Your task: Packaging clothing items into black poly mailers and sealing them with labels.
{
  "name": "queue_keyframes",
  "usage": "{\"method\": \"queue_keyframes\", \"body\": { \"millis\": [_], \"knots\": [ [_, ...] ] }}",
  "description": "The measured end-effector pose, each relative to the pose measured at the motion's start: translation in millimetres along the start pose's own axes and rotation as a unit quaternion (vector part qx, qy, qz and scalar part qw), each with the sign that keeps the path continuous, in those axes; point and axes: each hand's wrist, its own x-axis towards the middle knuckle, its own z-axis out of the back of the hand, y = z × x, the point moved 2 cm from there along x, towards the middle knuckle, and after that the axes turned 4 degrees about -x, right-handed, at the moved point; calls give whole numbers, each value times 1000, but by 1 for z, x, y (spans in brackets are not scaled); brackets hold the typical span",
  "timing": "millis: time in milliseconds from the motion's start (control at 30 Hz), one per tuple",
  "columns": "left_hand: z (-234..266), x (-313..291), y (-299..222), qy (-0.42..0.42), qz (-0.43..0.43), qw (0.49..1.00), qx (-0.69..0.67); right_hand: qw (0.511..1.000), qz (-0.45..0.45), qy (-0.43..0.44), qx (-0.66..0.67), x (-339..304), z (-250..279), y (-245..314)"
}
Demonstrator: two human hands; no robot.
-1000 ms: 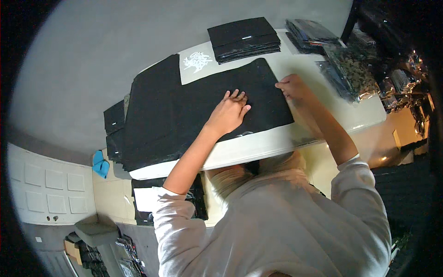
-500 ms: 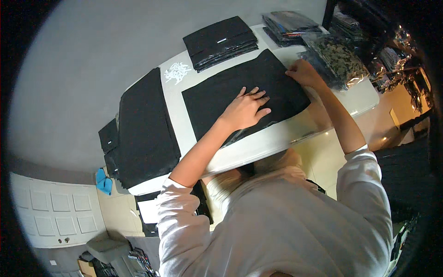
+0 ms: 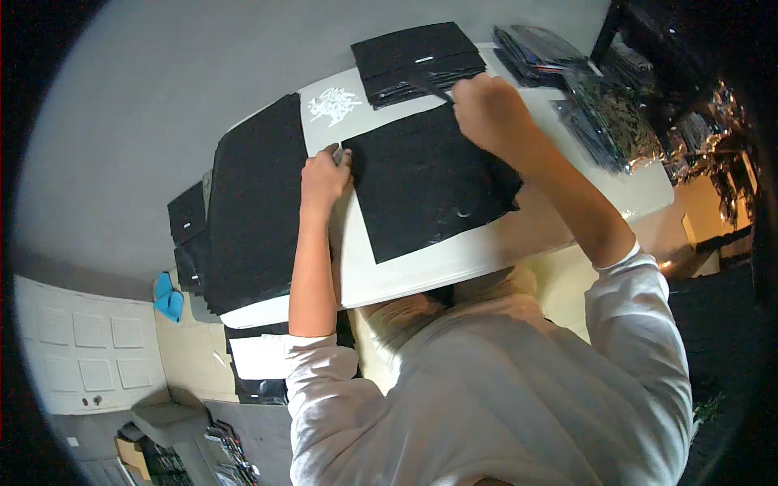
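Black sheet, straight left edge, rumpled right end, small pale mark

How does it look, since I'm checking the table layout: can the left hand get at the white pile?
Likely yes: the left hand is on the near side of the white pile, with only bare table showing between them, though it sits beside the black cloth.

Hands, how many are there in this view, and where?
2: the left hand beside the far left corner of the black sheet, and the right hand at its far right, partly hiding it. Dark areas could hide others.
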Motion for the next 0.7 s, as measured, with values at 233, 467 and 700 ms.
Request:
{"method": "queue_keyframes", "body": {
  "millis": [233,467,700],
  "knots": [
    [8,-12,-8,121,11,993,12,989,59,130,-37,0,-41,81],
    [1,-12,4,31,-41,991,122,981,31,189,-39,-42,-83,89],
    [-25,8,21,-74,-141,985,62,986,-13,163,-25,-85,-37,67]
  ]
}}
